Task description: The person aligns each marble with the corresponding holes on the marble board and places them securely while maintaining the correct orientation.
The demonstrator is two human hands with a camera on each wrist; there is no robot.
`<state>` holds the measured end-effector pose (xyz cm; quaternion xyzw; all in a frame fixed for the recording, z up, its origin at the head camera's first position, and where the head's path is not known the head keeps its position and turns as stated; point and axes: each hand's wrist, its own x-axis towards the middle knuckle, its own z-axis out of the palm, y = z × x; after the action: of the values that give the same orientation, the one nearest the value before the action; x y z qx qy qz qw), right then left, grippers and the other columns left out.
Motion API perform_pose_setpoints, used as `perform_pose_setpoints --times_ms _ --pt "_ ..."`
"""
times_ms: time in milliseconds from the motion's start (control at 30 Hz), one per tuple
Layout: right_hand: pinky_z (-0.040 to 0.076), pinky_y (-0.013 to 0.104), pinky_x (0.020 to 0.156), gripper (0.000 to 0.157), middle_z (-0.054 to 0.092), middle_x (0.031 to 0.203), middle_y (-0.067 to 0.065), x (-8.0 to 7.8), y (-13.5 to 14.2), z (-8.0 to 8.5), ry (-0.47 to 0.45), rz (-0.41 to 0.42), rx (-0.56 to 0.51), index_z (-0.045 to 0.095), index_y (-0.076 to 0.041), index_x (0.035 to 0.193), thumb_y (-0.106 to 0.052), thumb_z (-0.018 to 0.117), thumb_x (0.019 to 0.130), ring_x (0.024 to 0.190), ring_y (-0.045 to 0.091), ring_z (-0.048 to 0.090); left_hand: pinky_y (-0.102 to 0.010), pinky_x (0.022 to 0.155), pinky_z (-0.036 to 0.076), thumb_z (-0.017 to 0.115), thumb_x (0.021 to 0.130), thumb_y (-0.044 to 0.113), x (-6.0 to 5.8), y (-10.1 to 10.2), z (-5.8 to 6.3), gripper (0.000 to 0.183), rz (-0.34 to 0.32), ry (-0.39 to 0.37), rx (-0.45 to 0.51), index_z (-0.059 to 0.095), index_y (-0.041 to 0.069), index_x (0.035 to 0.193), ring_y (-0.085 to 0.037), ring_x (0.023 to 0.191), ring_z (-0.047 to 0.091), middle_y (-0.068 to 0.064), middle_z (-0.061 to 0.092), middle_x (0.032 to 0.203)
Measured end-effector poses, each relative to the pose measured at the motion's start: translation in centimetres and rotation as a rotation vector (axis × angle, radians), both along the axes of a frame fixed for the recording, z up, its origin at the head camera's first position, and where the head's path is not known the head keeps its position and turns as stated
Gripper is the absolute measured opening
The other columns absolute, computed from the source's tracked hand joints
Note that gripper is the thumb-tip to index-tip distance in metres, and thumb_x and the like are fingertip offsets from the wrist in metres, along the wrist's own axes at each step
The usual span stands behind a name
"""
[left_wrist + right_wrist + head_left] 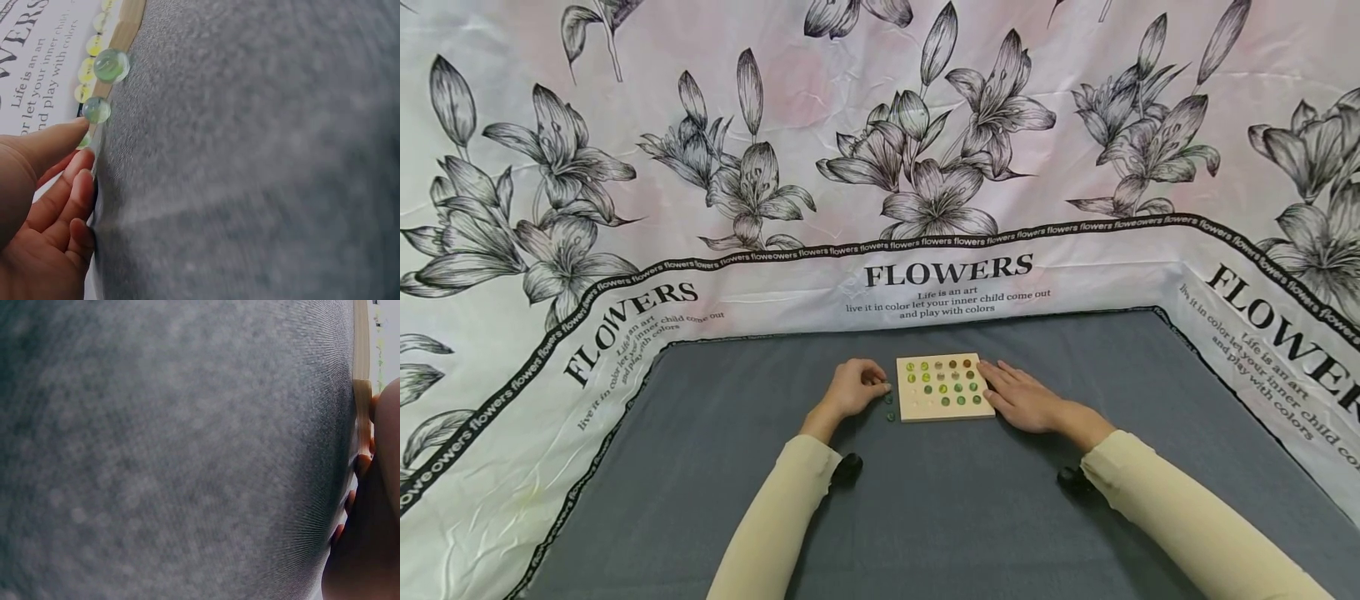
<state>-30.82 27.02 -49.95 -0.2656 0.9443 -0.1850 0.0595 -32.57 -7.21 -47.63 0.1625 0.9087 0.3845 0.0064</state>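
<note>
A pale wooden board [947, 412] with rows of round hollows lies on the cloth, most hollows filled with glass marbles in yellow, brown and green. Left of it my left hand [852, 387] pinches a green marble [84, 140] between thumb and fingertips, mostly hidden by them. Two more loose green marbles lie close by: one marble [97, 110] by the thumb tip, another marble [111, 65] nearer the wrist camera. My right hand [1026, 400] rests with extended fingers along the board's right edge. The right wrist view catches the board's wooden side [362, 394] beside those fingers.
Dark grey cloth [1000, 517] covers the table. Behind and at both sides hangs a white and pink fabric [947, 283] printed with lilies and lettering. Several hollows at the board's lower left hold no marble.
</note>
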Motion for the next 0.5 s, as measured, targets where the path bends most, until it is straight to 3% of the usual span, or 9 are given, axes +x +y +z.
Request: perform_pose_setpoints --times_ms 233,500 --pt "0.013 0.059 0.122 0.061 0.018 0.169 0.016 0.0 0.0 0.1 -0.004 0.002 0.006 0.019 -0.004 0.163 -0.036 0.034 0.113 0.155 0.042 0.012 -0.039 0.081 0.056 0.077 0.094 0.015 0.3 -0.8 -0.1 0.015 0.04 0.024 0.061 0.075 0.005 0.104 -0.02 0.087 0.068 -0.007 0.073 0.096" --pt "0.017 0.062 0.12 0.062 0.023 0.166 0.021 0.1 0.1 0.6 0.051 0.04 -0.005 0.024 -0.001 0.161 -0.038 0.031 0.113 0.152 0.048 0.017 -0.037 0.076 0.056 0.076 0.095 0.017 0.4 -1.8 -0.1 0.015 0.05 0.077 0.062 0.074 0.006 0.104 -0.018 0.083 0.067 -0.005 0.072 0.093"
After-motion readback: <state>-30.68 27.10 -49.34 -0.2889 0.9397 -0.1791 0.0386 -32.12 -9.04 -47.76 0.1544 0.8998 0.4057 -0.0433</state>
